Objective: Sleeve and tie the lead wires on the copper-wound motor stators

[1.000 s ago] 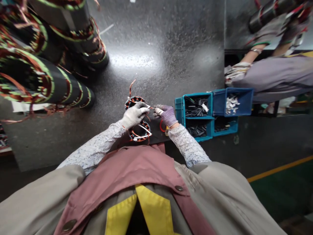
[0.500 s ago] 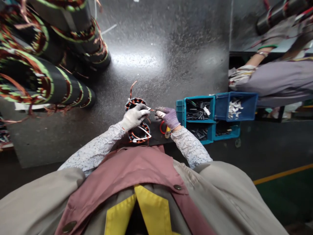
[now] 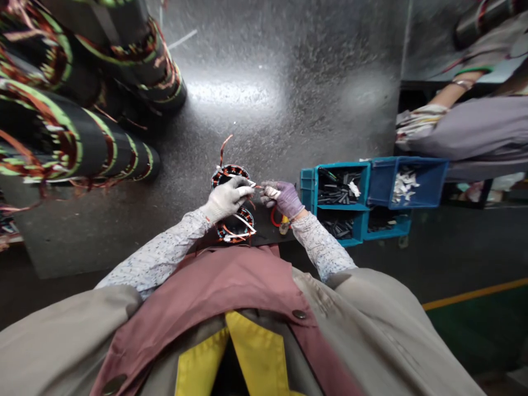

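Note:
Two small wound stators lie on the dark table near my body: the far stator [image 3: 231,170] and the near stator [image 3: 225,233]. In a whitish glove, my left hand [image 3: 227,196] covers part of the far one and pinches a white-sleeved lead that comes from it. My right hand [image 3: 284,198], in a purple and white glove, is closed on the copper end of that lead, just right of my left fingertips. Beneath my right wrist lies a tool with red-orange loops [image 3: 275,218], partly hidden. White leads [image 3: 247,224] stick out of the near stator.
Large stators [image 3: 119,146] are stacked at the left. Right of my hands stand teal bins [image 3: 343,208] with black sleeve pieces and a blue bin [image 3: 412,207] with white scraps. A co-worker's arm [image 3: 443,102] reaches over the table at the far right.
My view has shifted slightly, so the bins and co-worker appear further right. Both hands keep their pinch on the lead, with the copper gap between the fingertips looking a little shorter.

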Tool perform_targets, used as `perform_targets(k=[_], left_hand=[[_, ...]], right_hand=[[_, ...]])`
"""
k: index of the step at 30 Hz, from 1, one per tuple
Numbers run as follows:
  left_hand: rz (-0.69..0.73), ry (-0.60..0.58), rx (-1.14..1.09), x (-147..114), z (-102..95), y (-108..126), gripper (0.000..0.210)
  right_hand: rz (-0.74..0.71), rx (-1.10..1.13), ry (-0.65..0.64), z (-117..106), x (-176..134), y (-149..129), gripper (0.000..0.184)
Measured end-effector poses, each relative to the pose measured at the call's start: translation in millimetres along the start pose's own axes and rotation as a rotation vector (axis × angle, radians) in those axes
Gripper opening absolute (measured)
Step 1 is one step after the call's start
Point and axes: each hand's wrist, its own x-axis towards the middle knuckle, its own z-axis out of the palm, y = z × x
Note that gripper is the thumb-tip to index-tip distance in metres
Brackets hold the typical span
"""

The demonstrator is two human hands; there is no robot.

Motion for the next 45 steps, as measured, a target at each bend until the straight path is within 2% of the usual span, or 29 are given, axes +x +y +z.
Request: perform_targets(k=[4, 9, 20, 24, 27, 29, 33, 39, 42, 45], left_hand=[[0.003, -0.009, -0.015, 0, -0.2, 0, 0.028], [-0.007, -0.019, -0.022, 0, -0.2, 1, 0.028], [0.003, -0.014, -0.028, 0, -0.3, 1, 0.030], [0.006, -0.013, -0.012, 0, -0.2, 1, 0.030], [0.001, -0.017, -0.002, 0, -0.4, 1, 0.030], [0.000, -0.017, 0.000, 0, -0.5, 1, 0.029], [0.008, -0.006, 0.008, 0, -0.2, 1, 0.028], [0.025, 0.013, -0.008, 0, 0.0, 0, 0.027], [0.022, 0.007, -0.010, 0, -0.5, 0, 0.027], [0.008, -0.011, -0.014, 0, -1.3, 0, 0.027]], right_hand=[[0.024, 0.070, -0.053, -2, -1, 9, 0.056], [0.020, 0.061, -0.093, -8, -6, 6, 0.057], [0.001, 0.003, 0.001, 1, -15, 5, 0.053], [-0.080, -0.169, 0.036, 0, -12, -5, 0.037], [-0.125, -0.321, 0.007, -4, -12, -16, 0.032], [-0.089, -0.298, -0.021, -5, -15, -18, 0.036], [-0.035, -0.140, 0.014, -1, -20, -11, 0.047], [0.059, 0.036, 0.023, 5, -16, 2, 0.042], [0.028, 0.000, 0.042, 6, -13, 1, 0.037], [-0.067, -0.164, 0.114, 8, -12, -1, 0.030]])
